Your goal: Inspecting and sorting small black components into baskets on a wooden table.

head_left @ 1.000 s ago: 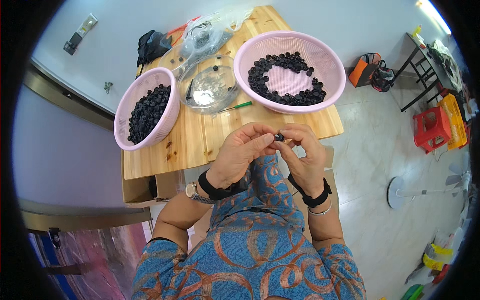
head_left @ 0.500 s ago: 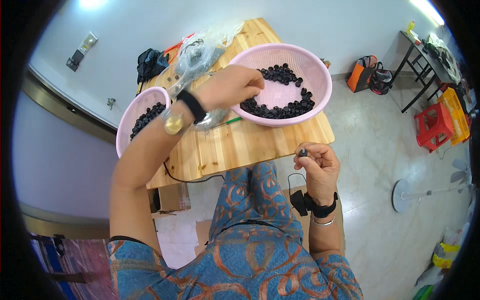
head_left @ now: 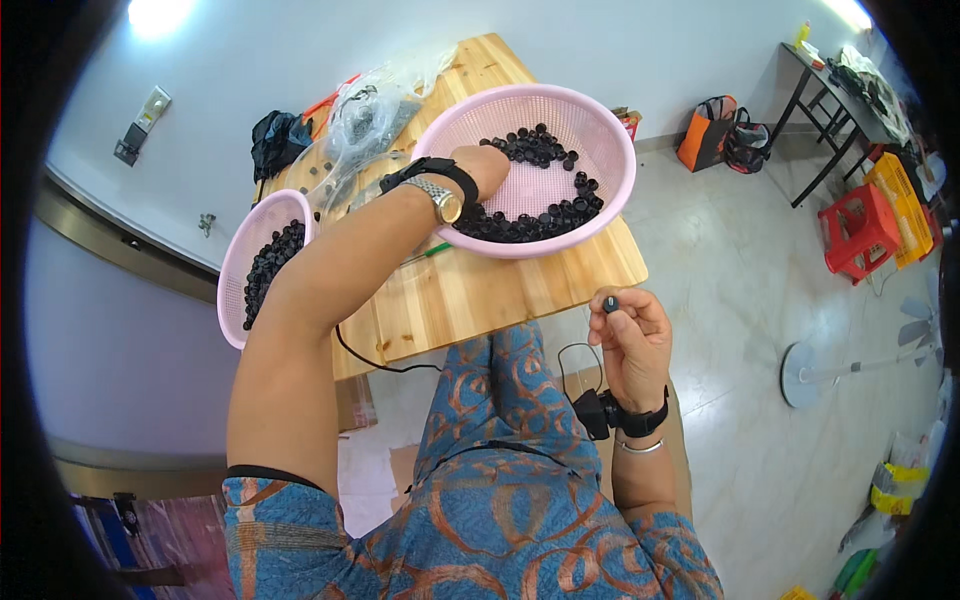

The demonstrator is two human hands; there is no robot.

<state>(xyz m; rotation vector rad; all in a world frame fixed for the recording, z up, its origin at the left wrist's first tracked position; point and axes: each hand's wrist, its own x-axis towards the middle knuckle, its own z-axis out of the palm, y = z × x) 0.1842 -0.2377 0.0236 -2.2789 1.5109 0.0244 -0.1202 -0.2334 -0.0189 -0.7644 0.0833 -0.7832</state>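
My left hand [head_left: 482, 172] reaches over the rim into the large pink plastic basket [head_left: 618, 190]; its fingers are hidden behind the back of the hand. Around it in the basket lie many small round black knob-like parts [head_left: 545, 226], heaped along the near side and far side. My right hand [head_left: 634, 328] is raised just off the table's near right edge, thumb and fingertips closed on one small black knob [head_left: 611, 303] with a pale spot on its end. At the table's left, a smaller pink basket [head_left: 232, 290] holds more black parts [head_left: 272, 262], partly covered by my left forearm.
The wooden table [head_left: 480, 305] also bears clear plastic bags [head_left: 372, 115], a green-handled tool [head_left: 437, 249] and a black bag [head_left: 281, 138]. A black cable [head_left: 385, 367] hangs over its near edge. Farther right are an orange-and-black bag [head_left: 707, 135], a red stool [head_left: 858, 232] and a fan [head_left: 800, 375].
My left hand has gone down and farther into the large basket. My right hand stays by the table edge with the knob, which is slightly turned. The whole view has shifted a little.
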